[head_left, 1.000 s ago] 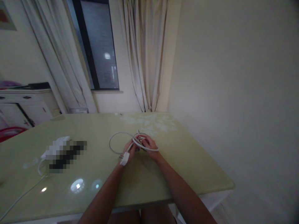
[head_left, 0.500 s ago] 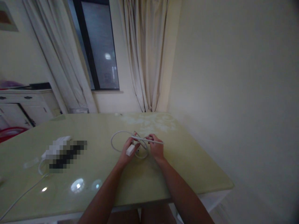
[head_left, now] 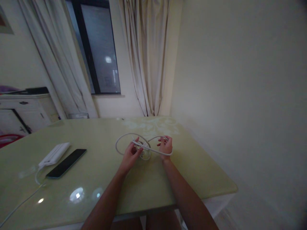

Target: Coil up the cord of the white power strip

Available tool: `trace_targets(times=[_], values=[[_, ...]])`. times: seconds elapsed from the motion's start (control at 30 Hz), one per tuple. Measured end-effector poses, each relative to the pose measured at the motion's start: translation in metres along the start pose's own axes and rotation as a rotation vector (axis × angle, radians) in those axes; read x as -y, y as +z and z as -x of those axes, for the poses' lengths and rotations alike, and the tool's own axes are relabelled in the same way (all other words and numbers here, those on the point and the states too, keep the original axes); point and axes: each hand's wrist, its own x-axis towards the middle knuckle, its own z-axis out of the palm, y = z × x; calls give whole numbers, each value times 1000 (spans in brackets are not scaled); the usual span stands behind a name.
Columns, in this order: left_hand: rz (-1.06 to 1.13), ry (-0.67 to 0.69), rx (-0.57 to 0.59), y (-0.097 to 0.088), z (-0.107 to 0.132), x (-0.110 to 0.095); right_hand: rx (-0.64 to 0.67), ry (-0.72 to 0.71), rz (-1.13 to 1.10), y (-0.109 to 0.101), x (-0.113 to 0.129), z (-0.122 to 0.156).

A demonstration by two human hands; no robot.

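A white cable (head_left: 155, 149) lies in loose loops between my two hands above the table. My left hand (head_left: 130, 156) is closed, with thumb and fingers pinching strands of the cable. One big loop stands out to the left of that hand. A white plug-like end (head_left: 145, 146) shows among the strands beside the left fingertips, partly covered by them. My right hand (head_left: 166, 148) has its fingers curled on the cable, and a strand passes round the outer side of this hand near the wrist.
The greenish glossy table (head_left: 192, 172) meets a bare wall on the right. To the left lie a white power-bank-like block (head_left: 54, 155) with a thin white cord (head_left: 21, 203) and a dark phone (head_left: 67, 163). Curtains (head_left: 153, 57) and a white cabinet (head_left: 31, 110) stand behind.
My right hand has moved right, away from the left, drawing the cable into a wider loop. The white block end seen at my left fingers before no longer shows there.
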Motion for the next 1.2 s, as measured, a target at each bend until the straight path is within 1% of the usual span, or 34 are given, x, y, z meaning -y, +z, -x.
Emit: trace_targets(times=[0.17,0.23,0.3,0.37,0.43,0.5,0.57,0.63,0.7,0.77,0.83,0.9,1.0,1.1,1.2], values=[[-101,67,-87,-1,-1,2,-61,-25,-90,2,1,1],[-115,78,-127,-3,-2,4,-51,-52,-112,2,4,3],[-124,92,-155,-5,-3,4,-10,-66,-125,2,6,3],[-128,118,-146,-7,-4,3,28,-55,-133,0,7,2],[-128,131,-112,-8,-5,1,36,-29,-141,-1,7,0],[-105,99,-88,-9,-5,-2,13,-22,-152,-3,7,-3],[-81,39,-110,-12,-6,-3,-25,-60,-157,-4,7,-4],[-105,-15,-191,-15,-7,-2,-49,-134,-147,-5,9,-4],[-174,-48,-292,-20,-8,1,-49,-215,-118,-6,11,-2],[-215,-77,-338,-23,-8,4,-46,-280,-71,-6,12,0],[-171,-121,-323,-25,-9,6,-55,-305,-15,-5,11,2],[-76,-182,-300,-25,-9,7,-55,-285,27,-5,8,2],[43,-256,-308,-24,-11,7,-28,-240,36,-4,0,0],[92,-267,-333,-26,-14,7,1,-240,52,-2,-7,0],[107,-275,-334,-29,-15,7,37,-261,103,-1,-12,1]])
